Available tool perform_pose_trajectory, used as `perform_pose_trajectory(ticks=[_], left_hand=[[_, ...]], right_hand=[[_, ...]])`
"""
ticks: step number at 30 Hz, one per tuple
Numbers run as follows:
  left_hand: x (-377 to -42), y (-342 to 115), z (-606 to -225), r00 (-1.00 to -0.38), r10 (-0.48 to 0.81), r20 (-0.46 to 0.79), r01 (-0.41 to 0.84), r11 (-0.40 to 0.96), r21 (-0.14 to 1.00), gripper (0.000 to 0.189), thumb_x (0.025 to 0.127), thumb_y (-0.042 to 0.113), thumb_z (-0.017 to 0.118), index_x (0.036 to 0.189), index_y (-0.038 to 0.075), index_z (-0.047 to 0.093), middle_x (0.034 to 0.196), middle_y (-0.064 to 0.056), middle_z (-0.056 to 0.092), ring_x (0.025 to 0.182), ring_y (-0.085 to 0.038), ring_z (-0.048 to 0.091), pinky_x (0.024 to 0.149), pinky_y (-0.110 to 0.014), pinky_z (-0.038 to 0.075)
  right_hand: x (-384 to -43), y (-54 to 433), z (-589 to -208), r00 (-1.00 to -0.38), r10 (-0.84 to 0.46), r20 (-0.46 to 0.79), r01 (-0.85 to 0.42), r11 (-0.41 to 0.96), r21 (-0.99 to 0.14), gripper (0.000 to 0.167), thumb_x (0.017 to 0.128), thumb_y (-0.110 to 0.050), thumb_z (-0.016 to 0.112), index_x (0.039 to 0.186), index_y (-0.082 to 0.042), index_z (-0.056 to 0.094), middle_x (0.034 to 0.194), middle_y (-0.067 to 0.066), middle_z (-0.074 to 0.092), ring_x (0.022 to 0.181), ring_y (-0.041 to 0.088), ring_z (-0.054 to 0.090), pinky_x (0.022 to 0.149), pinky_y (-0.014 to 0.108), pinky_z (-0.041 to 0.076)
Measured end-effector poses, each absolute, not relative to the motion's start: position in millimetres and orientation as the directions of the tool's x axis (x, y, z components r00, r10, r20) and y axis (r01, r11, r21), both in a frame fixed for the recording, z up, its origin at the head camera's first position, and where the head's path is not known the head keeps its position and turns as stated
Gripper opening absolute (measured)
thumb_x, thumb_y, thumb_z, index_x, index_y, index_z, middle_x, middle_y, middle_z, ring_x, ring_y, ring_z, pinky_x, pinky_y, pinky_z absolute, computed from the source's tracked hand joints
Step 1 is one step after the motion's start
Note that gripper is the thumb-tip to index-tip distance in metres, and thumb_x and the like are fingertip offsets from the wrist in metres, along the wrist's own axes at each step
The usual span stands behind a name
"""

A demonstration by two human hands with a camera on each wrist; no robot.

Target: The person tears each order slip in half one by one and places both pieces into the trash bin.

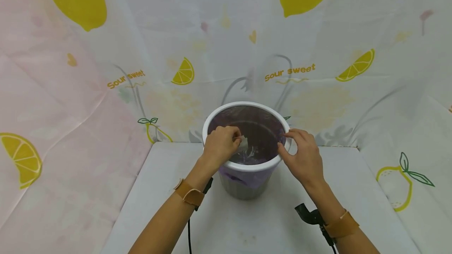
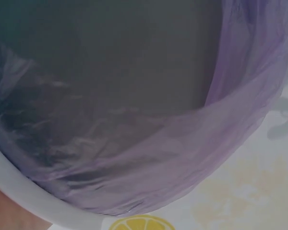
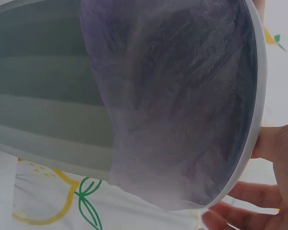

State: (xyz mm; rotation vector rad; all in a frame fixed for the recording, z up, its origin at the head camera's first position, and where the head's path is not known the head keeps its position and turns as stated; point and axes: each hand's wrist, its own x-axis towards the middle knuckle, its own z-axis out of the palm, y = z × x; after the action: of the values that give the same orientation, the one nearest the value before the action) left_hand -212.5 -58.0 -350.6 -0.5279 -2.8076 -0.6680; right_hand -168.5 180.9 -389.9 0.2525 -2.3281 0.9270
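A round grey bin (image 1: 243,191) with a white rim (image 1: 243,104) stands on the table. It is lined with a thin purple bin bag (image 1: 252,177), whose edge folds down outside the rim. My left hand (image 1: 220,144) reaches over the near left of the rim, thumb and fingers pinching a small pale filmy piece (image 1: 243,144) above the opening. At the right of the rim, my right hand (image 1: 300,150) holds the bag with thumb and fingertips, the other fingers spread. The right wrist view shows the bag's outer fold (image 3: 168,110) beside that hand (image 3: 273,177).
The bin stands on a white table (image 1: 169,167), close to a lemon-print cloth backdrop (image 1: 226,50) that also rises at both sides. Black wrist cameras with cables (image 1: 310,216) hang under leather straps on both wrists.
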Motion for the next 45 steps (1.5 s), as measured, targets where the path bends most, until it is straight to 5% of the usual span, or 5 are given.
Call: perform_pose_trajectory(ticks=[17,33,45], left_hand=[[-213.1,-60.2,-352.0,-0.925,0.298,0.237,0.375,0.821,0.43,0.008,0.096,0.013,0.077,0.102,0.01,0.08,0.089,0.001,0.075,0.07,-0.018,0.068,0.06,-0.035,0.055],[-184.5,-98.8,-333.5,-0.776,0.246,0.581,0.555,0.704,0.444,0.007,0.092,0.007,0.077,0.098,0.007,0.077,0.093,-0.004,0.076,0.084,-0.024,0.072,0.075,-0.041,0.056],[-151.3,-122.2,-338.3,-0.723,0.199,0.662,0.591,0.673,0.444,0.021,0.091,0.005,0.077,0.11,0.0,0.075,0.108,-0.01,0.074,0.102,-0.028,0.069,0.087,-0.045,0.055]], right_hand=[[-167.4,180.0,-389.9,-0.806,0.043,0.591,-0.374,0.736,-0.565,0.031,0.088,-0.013,0.079,0.112,0.005,0.073,0.128,0.019,0.065,0.121,0.041,0.056,0.088,0.063,0.051],[-164.0,186.7,-391.0,-0.816,0.029,0.577,-0.393,0.704,-0.592,0.034,0.095,-0.012,0.075,0.124,0.006,0.069,0.137,0.02,0.063,0.12,0.041,0.059,0.085,0.059,0.054],[-151.1,190.7,-396.3,-0.804,0.007,0.595,-0.424,0.694,-0.582,0.043,0.096,-0.011,0.073,0.134,0.004,0.064,0.138,0.019,0.062,0.113,0.038,0.062,0.085,0.058,0.054]])
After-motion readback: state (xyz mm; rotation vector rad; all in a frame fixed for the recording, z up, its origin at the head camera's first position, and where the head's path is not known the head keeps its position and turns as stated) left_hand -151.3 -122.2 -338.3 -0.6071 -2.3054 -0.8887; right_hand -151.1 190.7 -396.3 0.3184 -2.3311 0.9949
